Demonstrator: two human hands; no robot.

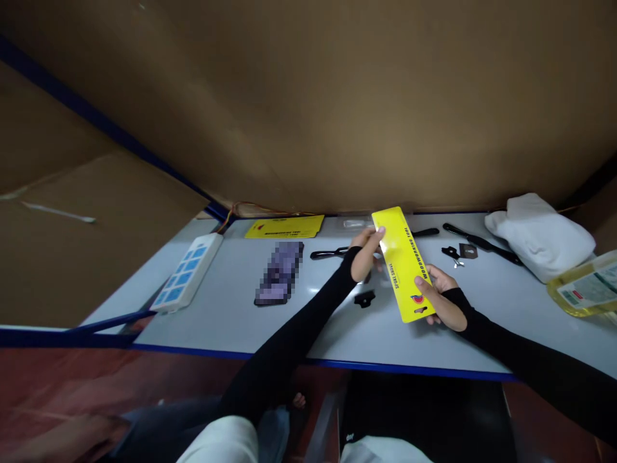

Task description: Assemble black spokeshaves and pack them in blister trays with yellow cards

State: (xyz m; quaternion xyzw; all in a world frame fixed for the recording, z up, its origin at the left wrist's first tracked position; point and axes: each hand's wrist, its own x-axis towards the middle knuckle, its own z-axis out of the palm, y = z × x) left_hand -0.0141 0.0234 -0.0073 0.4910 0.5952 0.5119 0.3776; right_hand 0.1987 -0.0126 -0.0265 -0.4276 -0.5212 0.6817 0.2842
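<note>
Both my hands hold a yellow packaging card [398, 263] printed "WOODWORKING TOOL" and "SPOKE SHAVE", tilted above the table. My left hand [369, 254] pinches its upper left edge, thumb on the front. Near the lower right edge, my right hand [441, 299] grips it with the thumb on the face and fingers behind. Behind the card lies a black spokeshave [328, 254], partly hidden. A second black spokeshave [484, 244] rests to the right, beside a small black part [450, 252], a dark metal plate [468, 251] and small screws [457, 263]. Another black part [365, 299] sits below my left hand.
A phone [279, 273] and a white power strip [187, 273] lie on the left. More yellow cards [284, 226] are at the back by clear plastic [354, 223]. White cloth [540, 235] and a bottle of yellow liquid [585, 286] stand right. Cardboard walls [337, 109] surround the table.
</note>
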